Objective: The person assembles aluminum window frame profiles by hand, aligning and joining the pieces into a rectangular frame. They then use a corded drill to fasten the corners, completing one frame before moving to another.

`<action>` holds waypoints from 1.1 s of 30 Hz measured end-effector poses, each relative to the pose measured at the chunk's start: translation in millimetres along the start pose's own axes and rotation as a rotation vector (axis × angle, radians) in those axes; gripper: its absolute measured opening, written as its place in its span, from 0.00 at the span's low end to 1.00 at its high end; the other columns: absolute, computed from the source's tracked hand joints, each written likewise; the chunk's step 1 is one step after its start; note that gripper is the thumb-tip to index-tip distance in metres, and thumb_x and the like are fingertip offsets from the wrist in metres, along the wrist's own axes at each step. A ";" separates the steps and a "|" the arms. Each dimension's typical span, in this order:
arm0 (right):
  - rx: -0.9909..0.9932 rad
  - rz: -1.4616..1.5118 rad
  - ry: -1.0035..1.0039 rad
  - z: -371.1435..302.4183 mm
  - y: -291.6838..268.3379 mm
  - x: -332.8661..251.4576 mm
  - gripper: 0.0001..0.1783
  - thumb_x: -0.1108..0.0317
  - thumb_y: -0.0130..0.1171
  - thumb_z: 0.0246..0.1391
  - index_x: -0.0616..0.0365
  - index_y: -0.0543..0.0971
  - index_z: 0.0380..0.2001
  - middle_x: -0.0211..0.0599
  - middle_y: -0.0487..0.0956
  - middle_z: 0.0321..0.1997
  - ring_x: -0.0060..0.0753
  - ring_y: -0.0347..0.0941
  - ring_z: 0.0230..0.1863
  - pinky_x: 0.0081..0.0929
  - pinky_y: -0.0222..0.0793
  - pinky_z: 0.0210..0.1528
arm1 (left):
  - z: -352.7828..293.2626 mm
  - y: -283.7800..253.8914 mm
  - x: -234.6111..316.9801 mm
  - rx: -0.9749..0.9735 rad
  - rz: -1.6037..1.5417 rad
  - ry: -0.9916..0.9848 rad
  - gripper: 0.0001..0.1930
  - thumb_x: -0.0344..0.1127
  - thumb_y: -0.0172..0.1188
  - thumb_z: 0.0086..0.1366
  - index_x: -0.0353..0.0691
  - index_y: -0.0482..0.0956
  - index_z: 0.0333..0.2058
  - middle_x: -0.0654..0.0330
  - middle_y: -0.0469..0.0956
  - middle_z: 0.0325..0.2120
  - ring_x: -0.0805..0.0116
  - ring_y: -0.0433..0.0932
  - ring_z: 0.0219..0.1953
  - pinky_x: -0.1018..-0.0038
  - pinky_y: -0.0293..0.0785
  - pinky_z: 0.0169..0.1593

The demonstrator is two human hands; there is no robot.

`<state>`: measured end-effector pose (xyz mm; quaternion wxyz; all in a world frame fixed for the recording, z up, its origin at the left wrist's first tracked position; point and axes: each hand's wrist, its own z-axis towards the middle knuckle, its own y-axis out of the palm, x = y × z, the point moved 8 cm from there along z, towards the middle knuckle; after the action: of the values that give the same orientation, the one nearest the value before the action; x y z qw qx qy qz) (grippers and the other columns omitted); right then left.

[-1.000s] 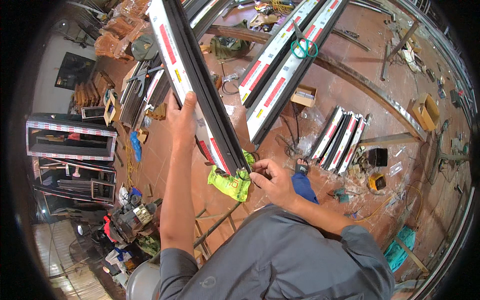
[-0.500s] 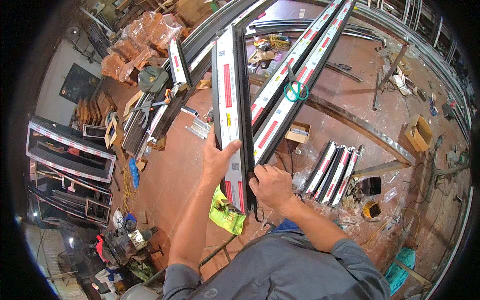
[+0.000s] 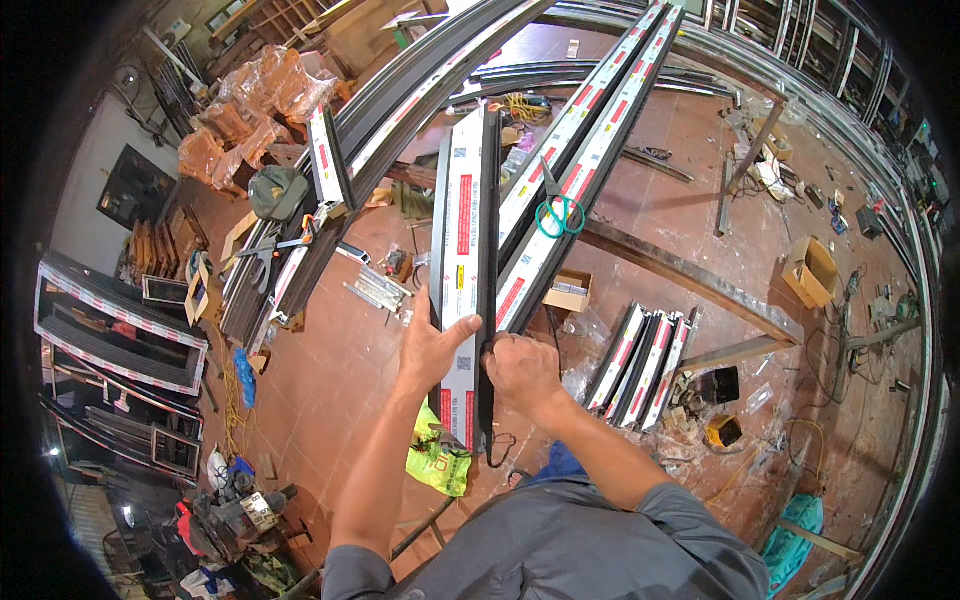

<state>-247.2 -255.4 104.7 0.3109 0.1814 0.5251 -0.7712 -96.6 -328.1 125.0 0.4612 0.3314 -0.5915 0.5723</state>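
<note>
A short aluminium frame profile [image 3: 465, 240], dark-sided with white, red-marked protective film, points away from me. My left hand [image 3: 430, 345] wraps its left side, the thumb lying over the film. Against the dark right edge, my right hand [image 3: 525, 370] is closed with the fingers curled; what they pinch is hidden. A thin black strip [image 3: 511, 440] hangs in a loop beside the near end of the profile. Under that end lies a yellow-green plastic bag [image 3: 440, 468]. Two long filmed profiles [image 3: 530, 268] stretch away to the right, with green-handled scissors [image 3: 560, 215] on one.
Several short profiles [image 3: 640, 368] lie to the right near an open carton [image 3: 570, 290]. A steel beam [image 3: 690, 268] crosses behind them. At left are a cap [image 3: 277, 193], stacked profiles [image 3: 262, 280] and assembled frames [image 3: 120, 330]. Scraps and cables litter the tiled floor.
The view has shifted, so most surroundings appear farther left and the held profile stands more upright. Both hands keep their hold along the profile.
</note>
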 end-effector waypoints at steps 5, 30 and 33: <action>-0.002 0.018 0.059 23.1 5.4 17.0 0.12 0.61 0.61 0.61 0.58 0.79 0.29 0.49 0.83 0.25 0.55 0.83 0.28 0.52 0.79 0.33 | -6.0 2.7 1.3 -0.019 -0.019 -0.018 0.38 0.42 0.78 0.61 0.36 0.68 0.63 0.50 0.83 0.50 0.62 0.82 0.53 0.65 0.78 0.56; -0.272 0.099 0.326 72.6 36.6 84.8 0.18 0.56 0.54 0.65 0.63 0.78 0.35 0.63 0.84 0.33 0.70 0.81 0.41 0.62 0.76 0.47 | -43.8 16.4 -74.9 -0.056 -0.169 -0.193 0.46 0.39 0.79 0.59 0.34 0.63 0.71 0.51 0.82 0.54 0.64 0.81 0.55 0.67 0.77 0.60; -0.322 0.077 0.200 85.1 41.5 88.6 0.18 0.57 0.53 0.65 0.63 0.78 0.33 0.62 0.84 0.32 0.69 0.82 0.39 0.62 0.76 0.46 | -39.2 13.3 -68.1 -0.056 -0.168 -0.169 0.47 0.40 0.79 0.60 0.35 0.63 0.71 0.52 0.82 0.54 0.65 0.81 0.55 0.67 0.77 0.60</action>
<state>-281.0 -370.1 54.6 0.3112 0.2250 0.6628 -0.6428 -78.1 -297.2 54.0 0.4650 0.4139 -0.6144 0.4848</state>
